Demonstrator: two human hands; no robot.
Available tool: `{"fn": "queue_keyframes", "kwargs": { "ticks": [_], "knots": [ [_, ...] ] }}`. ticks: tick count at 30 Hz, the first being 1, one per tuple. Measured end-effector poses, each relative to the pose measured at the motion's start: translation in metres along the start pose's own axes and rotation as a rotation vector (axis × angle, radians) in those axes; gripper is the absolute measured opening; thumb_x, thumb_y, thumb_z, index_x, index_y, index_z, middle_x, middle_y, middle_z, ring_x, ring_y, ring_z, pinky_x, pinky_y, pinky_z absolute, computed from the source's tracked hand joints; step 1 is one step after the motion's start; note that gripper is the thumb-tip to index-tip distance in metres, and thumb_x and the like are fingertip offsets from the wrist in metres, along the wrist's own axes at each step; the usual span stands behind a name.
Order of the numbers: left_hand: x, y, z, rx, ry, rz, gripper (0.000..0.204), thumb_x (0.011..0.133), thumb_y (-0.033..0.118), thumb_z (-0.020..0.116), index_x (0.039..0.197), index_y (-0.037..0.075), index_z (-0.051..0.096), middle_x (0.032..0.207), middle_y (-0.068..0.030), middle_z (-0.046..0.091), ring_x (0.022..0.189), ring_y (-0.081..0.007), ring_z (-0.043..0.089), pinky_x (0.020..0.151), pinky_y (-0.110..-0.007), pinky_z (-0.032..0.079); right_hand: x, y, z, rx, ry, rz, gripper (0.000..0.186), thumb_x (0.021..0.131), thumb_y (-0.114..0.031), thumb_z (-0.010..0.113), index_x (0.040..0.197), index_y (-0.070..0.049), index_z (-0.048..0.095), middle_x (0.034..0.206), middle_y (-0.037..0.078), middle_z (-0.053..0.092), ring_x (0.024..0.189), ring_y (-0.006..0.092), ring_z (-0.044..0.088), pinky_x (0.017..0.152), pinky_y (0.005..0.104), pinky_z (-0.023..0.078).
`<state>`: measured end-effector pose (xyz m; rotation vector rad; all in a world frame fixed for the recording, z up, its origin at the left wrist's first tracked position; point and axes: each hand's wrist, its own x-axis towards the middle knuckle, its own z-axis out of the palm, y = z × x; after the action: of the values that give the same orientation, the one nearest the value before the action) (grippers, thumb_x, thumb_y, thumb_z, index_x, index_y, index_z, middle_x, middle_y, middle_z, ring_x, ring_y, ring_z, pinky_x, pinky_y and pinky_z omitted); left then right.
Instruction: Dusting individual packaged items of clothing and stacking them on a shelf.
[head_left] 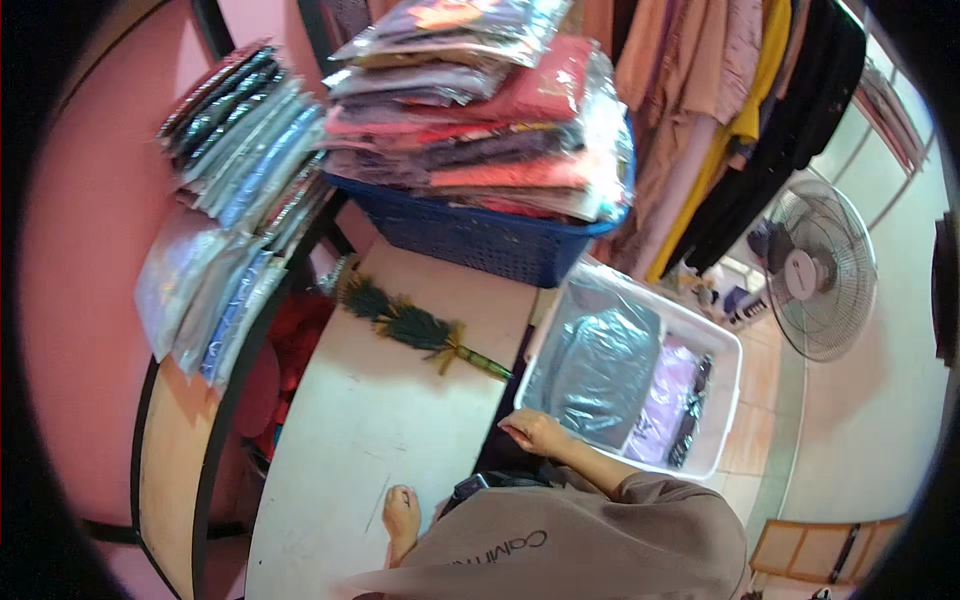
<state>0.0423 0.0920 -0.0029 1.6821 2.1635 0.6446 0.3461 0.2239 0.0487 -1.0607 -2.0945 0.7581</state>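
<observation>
Head view, right hand (536, 432) touching white bin (722, 400)

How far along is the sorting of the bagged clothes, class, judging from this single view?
Looks done: many bagged garments sit stacked in the blue basket, and more stand on the shelf. In hand: the right hand rests at the rim of the white bin, beside a grey bagged garment; the left hand lies on the table, empty. Left: the grey and purple bags in the bin.

Looks to me like clothing shop stockroom: bagged garments (480, 110) stacked in blue basket (480, 240), more on shelf (235, 160), hanging clothes (720, 110) behind.
</observation>
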Motion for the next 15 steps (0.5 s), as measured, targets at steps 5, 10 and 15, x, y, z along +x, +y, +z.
{"fn": "queue_keyframes", "kwargs": {
  "ticks": [5, 10, 15],
  "knots": [
    [0.005, 0.004, 0.0, 0.063, -0.083, -0.109, 0.013, 0.075, 0.019, 0.054, 0.068, 0.008, 0.051, 0.06, -0.0065, 0.05, 0.058, -0.0255, 0.051, 0.053, -0.037, 0.039, -0.069, 0.025, -0.038, -0.169, 0.3, 0.162, 0.017, 0.07, -0.004, 0.055, 0.087, -0.003, 0.055, 0.079, 0.013, 0.055, 0.075, 0.0301, 0.053, 0.066, 0.0356, 0.043],
    [-0.003, -0.004, 0.005, 0.079, 0.004, -0.074, 0.012, 0.074, 0.018, 0.054, 0.069, 0.008, 0.049, 0.058, -0.0065, 0.049, 0.055, -0.0251, 0.05, 0.052, -0.037, 0.039, -0.176, 0.091, -0.091, -0.834, 0.913, 0.861, 0.038, 0.069, -0.007, 0.056, 0.103, 0.003, 0.045, 0.091, 0.021, 0.052, 0.09, 0.0349, 0.048, 0.082, 0.039, 0.036],
    [0.006, 0.006, 0.005, 0.066, -0.035, -0.014, 0.013, 0.074, 0.017, 0.055, 0.067, 0.007, 0.049, 0.059, -0.0072, 0.05, 0.055, -0.0251, 0.05, 0.052, -0.037, 0.039, -0.305, 0.179, -0.09, -0.194, 0.754, 1.544, 0.076, 0.063, -0.041, 0.068, 0.116, 0.004, 0.039, 0.112, 0.026, 0.043, 0.108, 0.0382, 0.038, 0.092, 0.041, 0.031]
  ]
}}
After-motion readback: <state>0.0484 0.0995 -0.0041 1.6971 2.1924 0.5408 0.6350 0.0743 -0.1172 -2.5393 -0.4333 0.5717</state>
